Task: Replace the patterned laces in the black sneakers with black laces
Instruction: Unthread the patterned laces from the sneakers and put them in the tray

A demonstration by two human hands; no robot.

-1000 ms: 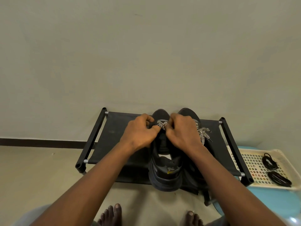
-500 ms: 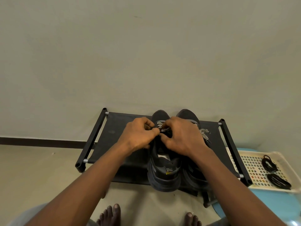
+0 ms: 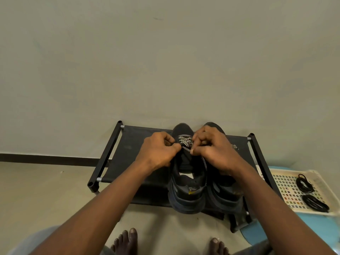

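Pinching the patterned lace [image 3: 184, 141], the left hand [image 3: 158, 151] and right hand [image 3: 215, 151] look set to draw it out; the black sneakers [image 3: 185, 199] stand right of centre on the shoe rack [image 3: 128, 153], heels at its front edge for reach.

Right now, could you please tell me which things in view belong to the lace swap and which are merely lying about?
Job: black sneakers; patterned lace, pinched by left hand and right hand; black lace bundles in the tray.
Just there: shoe rack; tray; blue surface under it.
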